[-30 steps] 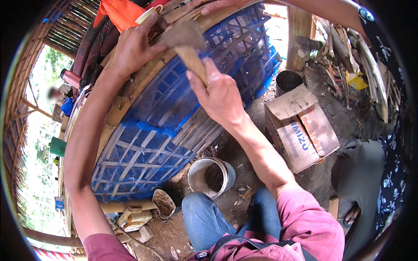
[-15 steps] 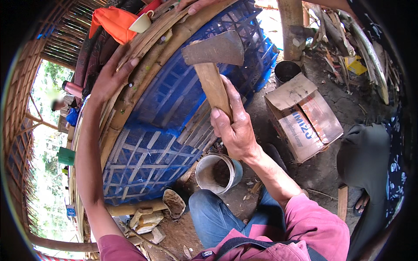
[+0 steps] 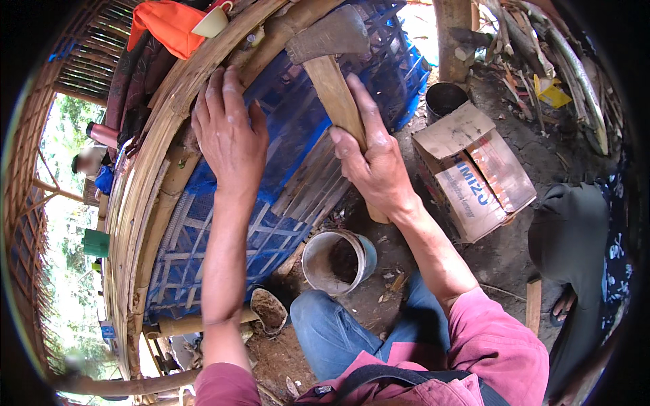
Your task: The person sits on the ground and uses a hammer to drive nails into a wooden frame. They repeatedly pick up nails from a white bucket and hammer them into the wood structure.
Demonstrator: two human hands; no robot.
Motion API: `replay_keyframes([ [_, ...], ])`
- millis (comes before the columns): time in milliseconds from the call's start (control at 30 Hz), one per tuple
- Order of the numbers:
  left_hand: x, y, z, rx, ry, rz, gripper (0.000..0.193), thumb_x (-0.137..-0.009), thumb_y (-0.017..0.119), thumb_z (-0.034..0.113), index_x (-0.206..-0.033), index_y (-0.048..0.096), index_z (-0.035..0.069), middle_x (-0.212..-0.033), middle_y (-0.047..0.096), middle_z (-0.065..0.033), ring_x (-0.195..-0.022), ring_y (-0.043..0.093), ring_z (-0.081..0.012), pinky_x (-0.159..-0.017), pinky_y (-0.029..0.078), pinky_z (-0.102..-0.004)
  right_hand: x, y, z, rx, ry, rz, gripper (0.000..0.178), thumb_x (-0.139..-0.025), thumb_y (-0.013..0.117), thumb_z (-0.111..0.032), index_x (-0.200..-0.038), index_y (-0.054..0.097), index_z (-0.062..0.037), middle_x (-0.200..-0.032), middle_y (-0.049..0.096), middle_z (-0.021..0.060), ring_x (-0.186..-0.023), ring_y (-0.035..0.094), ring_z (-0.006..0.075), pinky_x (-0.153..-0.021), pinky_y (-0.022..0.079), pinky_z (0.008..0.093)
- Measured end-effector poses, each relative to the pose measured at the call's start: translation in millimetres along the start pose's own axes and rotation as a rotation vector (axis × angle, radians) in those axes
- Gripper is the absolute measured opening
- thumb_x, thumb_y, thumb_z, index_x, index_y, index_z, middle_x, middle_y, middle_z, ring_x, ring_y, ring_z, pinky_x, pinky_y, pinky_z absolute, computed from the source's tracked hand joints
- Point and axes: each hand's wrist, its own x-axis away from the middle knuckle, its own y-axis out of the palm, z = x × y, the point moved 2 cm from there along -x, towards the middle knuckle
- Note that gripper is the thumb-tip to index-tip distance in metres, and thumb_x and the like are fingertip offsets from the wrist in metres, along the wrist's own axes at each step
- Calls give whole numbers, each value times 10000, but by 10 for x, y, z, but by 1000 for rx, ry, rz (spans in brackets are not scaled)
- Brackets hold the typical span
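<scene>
A hatchet (image 3: 338,95) with a worn grey metal head and a wooden handle is in my right hand (image 3: 380,168). My fingers wrap its handle below the head, which points away from me; the handle's end shows under my wrist. My left hand (image 3: 231,139) holds nothing, its back up and its fingers stretched forward. It is over the inner edge of the bamboo rail (image 3: 177,169); whether it touches the rail I cannot tell. Beyond the rail, a blue mesh over woven bamboo slats (image 3: 223,233) slopes down between my arms.
A white bucket (image 3: 311,260) stands before my knees. To the right lie an open cardboard box (image 3: 474,183), a dark pot (image 3: 445,101) and stacked firewood (image 3: 575,74). Another person's dark-clothed leg (image 3: 569,237) is at far right. An orange cloth (image 3: 166,30) and a cup (image 3: 211,22) sit at upper left.
My left hand has come off the outer bamboo strips and moved right, toward the hatchet. The hatchet in my right hand has risen slightly in view, showing the lower end of its handle.
</scene>
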Motion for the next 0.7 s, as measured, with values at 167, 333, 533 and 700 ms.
replay_keyframes([
  [167, 32, 393, -84, -204, -252, -18, 563, -758, 693, 221, -1284, 540, 90, -1068, 598, -135, -991, 569, -338, -859, 426, -494, -562, 255, 410, -107, -185, 68, 323, -826, 736, -213, -1060, 643, -12, -781, 688, 126, -686, 651, 149, -659, 516, 326],
  [333, -28, 489, 1, -219, -303, 52, 452, -782, 684, 293, -1171, 585, 87, -991, 594, -109, -949, 597, -303, -832, 423, -511, -1311, 546, 414, -181, -346, 108, 259, -784, 781, -209, -884, 680, 8, -746, 699, 84, -674, 630, 107, -639, 511, 317],
  [533, -76, 808, -33, -200, -316, 273, 554, -723, 738, 416, -1134, 583, 79, -1066, 587, -113, -1013, 526, -335, -885, 347, -534, -1599, 711, 375, -232, -485, 151, 272, -802, 777, -146, -1013, 674, -8, -833, 706, 35, -668, 639, 51, -526, 544, 203],
  [700, -87, 898, -66, -210, -293, 386, 519, -695, 761, 418, -1094, 614, 119, -1070, 595, -90, -1018, 527, -327, -889, 335, -523, -1657, 691, 384, -348, -397, 126, 274, -796, 775, -111, -1017, 651, -6, -853, 713, 46, -663, 645, 53, -522, 548, 203],
])
